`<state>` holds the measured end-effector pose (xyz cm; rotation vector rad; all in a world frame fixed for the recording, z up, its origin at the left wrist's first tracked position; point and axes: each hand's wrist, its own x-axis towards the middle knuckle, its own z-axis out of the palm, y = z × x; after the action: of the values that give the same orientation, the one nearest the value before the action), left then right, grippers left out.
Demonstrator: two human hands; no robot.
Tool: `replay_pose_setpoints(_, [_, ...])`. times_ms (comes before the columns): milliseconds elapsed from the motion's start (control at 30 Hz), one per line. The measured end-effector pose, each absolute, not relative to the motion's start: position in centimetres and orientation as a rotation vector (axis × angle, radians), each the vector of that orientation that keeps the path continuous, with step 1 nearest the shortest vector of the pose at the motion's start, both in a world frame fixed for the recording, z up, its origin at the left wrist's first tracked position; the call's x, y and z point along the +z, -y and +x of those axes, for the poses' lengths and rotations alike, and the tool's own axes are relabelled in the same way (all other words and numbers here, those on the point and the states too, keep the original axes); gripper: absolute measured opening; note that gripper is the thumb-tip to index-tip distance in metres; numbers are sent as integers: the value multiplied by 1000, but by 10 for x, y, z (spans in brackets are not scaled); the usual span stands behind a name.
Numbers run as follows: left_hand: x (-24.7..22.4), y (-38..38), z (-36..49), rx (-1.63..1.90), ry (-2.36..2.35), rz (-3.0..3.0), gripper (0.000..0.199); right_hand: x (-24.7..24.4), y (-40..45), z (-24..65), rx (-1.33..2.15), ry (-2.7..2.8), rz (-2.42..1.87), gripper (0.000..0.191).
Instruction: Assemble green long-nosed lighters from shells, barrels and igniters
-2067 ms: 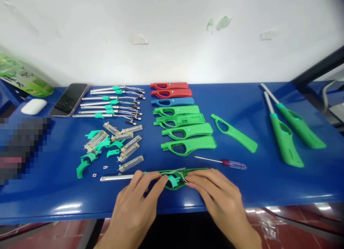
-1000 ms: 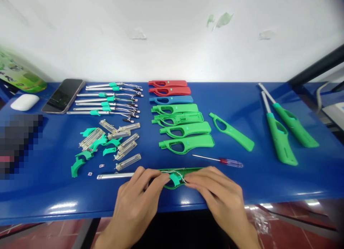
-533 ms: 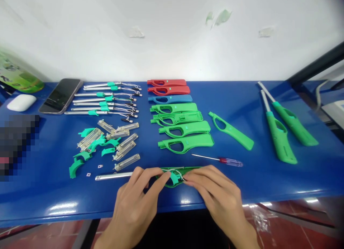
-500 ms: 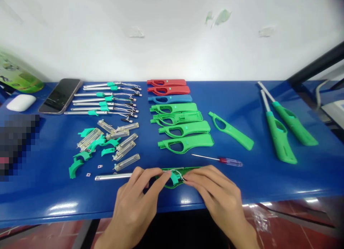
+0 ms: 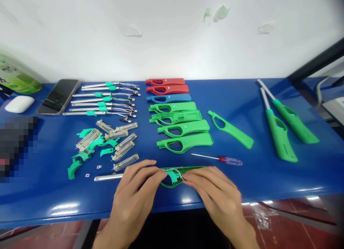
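Observation:
An open green lighter shell (image 5: 168, 185) lies at the table's front edge, with a teal trigger (image 5: 172, 176) and white wires (image 5: 177, 172) inside it. From its left end a metal lighter tube (image 5: 107, 177) sticks out, partly behind my left hand (image 5: 135, 195). That hand is closed over the shell's left end, thumb and fingertips near the wires. At the other side, my right hand (image 5: 219, 193) pinches the wires beside the trigger and covers the shell's right end. A screwdriver (image 5: 229, 161) lies just beyond my right hand.
Green, blue and red lighter shells (image 5: 185, 142) are lined up behind. To the left lie clear fuel tanks (image 5: 126, 162), teal triggers (image 5: 75, 167) and metal tubes with wires (image 5: 80, 113). Two assembled lighters (image 5: 281, 139) rest at right; a phone (image 5: 59, 96) sits back left.
My left hand has shifted slightly left along the shell, and its fingers have spread over the tube. The right hand stays at the wires. The view has tilted slightly.

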<state>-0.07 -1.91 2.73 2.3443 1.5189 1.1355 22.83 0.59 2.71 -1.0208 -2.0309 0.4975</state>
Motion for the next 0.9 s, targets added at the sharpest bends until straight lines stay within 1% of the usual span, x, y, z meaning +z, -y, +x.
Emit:
replay_pose_setpoints(233, [26,17,-2,1111,-1486,2356,32,27,-6,228,479,2040,-1034,20])
replay_pose_setpoints(467, [27,15,-1,1069,-1485,2381,30,26,-5,229,493,2058,-1040,19])
replay_pose_setpoints(900, [25,14,-3,1034,-1458,2426,36,25,-5,230,515,2072,-1059,18])
